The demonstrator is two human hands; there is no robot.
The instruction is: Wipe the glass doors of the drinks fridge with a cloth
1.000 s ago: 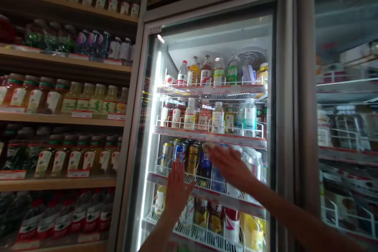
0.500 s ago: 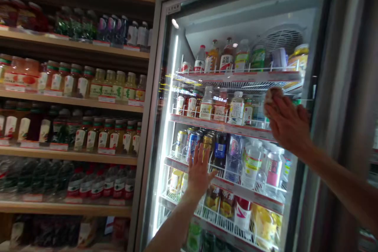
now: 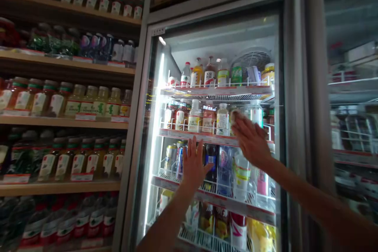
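I face a lit drinks fridge with a glass door (image 3: 218, 43). My left hand (image 3: 193, 163) lies flat on the glass with its fingers spread, in front of the shelf of cans (image 3: 173, 157). My right hand (image 3: 251, 139) presses a small pale cloth (image 3: 235, 116) against the glass, level with the second shelf of bottles (image 3: 206, 120). The cloth shows only at my fingertips. Both forearms reach up from the bottom of the view.
Wooden shelves (image 3: 65, 122) packed with bottled drinks fill the left side. A second fridge door (image 3: 351, 126) stands at the right, past a grey metal frame (image 3: 298, 106). Inside the fridge, wire racks hold bottles and cans on several levels.
My right hand swept from low centre up to the door's right edge, then back left along the second shelf level. My left hand stayed on the glass and slid slightly higher.
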